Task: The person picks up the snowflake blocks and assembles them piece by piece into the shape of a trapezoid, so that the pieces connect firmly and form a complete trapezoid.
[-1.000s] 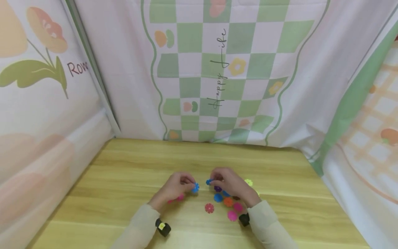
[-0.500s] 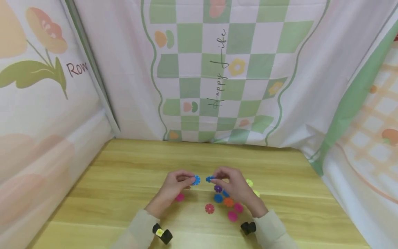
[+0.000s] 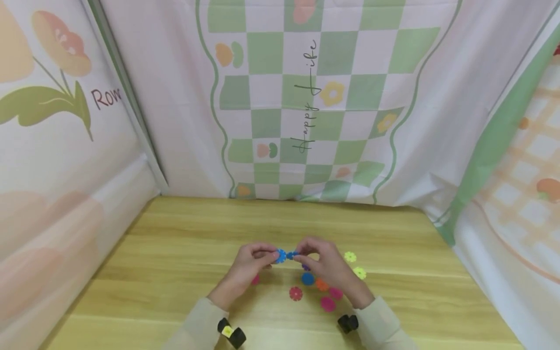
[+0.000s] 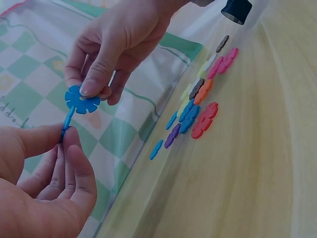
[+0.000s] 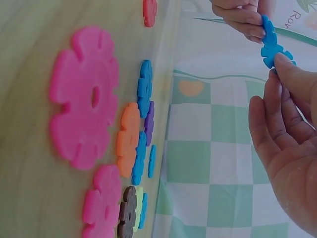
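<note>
Pinched between thumb and fingers of my left hand (image 3: 245, 270) is a blue flower-shaped plastic disc (image 3: 280, 255) with notched edges. My right hand (image 3: 325, 262) pinches a second blue notched disc (image 3: 291, 255), turned at an angle to the first. The two discs meet edge to edge above the table. Seen from the left wrist, the left disc (image 4: 68, 119) is edge-on and its tip overlaps a notch of the right disc (image 4: 81, 101). Fingertips cover part of each disc. In the right wrist view the right-hand disc (image 5: 272, 50) sits just below the left-hand one (image 5: 268, 30).
Loose flower discs lie on the wooden table (image 3: 183, 233): a red one (image 3: 295, 293), a blue one (image 3: 308, 278), an orange one (image 3: 322, 284), pink ones (image 3: 328, 304) and yellow ones (image 3: 359, 272). Another pink disc (image 3: 255, 279) lies by the left wrist. A printed curtain (image 3: 306, 121) stands behind.
Both hands have drawn closer together, and the two blue discs, apart in the earlier frames, now meet. The left hand rose slightly, then lowered a little.
</note>
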The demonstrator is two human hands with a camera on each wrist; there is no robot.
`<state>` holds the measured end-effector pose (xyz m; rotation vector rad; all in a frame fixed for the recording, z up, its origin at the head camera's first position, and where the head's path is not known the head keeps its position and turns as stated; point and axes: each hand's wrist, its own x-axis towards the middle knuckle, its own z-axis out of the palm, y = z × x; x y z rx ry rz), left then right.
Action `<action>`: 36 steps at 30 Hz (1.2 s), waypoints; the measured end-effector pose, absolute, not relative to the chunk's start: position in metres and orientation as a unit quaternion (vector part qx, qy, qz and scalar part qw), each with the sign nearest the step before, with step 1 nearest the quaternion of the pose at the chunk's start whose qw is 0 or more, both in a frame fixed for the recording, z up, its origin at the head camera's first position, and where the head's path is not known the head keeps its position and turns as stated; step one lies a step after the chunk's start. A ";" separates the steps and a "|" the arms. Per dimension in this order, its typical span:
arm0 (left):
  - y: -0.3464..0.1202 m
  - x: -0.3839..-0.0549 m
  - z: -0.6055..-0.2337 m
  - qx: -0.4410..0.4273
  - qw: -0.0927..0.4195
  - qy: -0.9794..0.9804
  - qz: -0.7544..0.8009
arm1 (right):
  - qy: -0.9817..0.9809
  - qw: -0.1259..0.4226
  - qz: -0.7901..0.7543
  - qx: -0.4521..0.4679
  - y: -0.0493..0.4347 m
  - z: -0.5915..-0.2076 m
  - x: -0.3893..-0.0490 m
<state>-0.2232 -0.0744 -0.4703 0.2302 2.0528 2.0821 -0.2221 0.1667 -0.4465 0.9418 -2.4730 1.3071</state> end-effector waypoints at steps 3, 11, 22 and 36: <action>-0.073 -0.222 -0.468 0.074 0.104 0.696 0.706 | -0.833 0.096 0.441 0.321 0.167 -0.447 -0.222; -0.072 -0.220 -0.470 0.074 0.108 0.691 0.711 | -0.828 0.120 0.427 0.342 0.167 -0.446 -0.222; -0.067 -0.216 -0.471 0.062 0.109 0.678 0.724 | -0.808 0.187 0.415 0.374 0.163 -0.448 -0.220; -0.063 -0.219 -0.472 0.042 0.079 0.684 0.723 | -0.863 0.116 0.379 0.312 0.172 -0.443 -0.220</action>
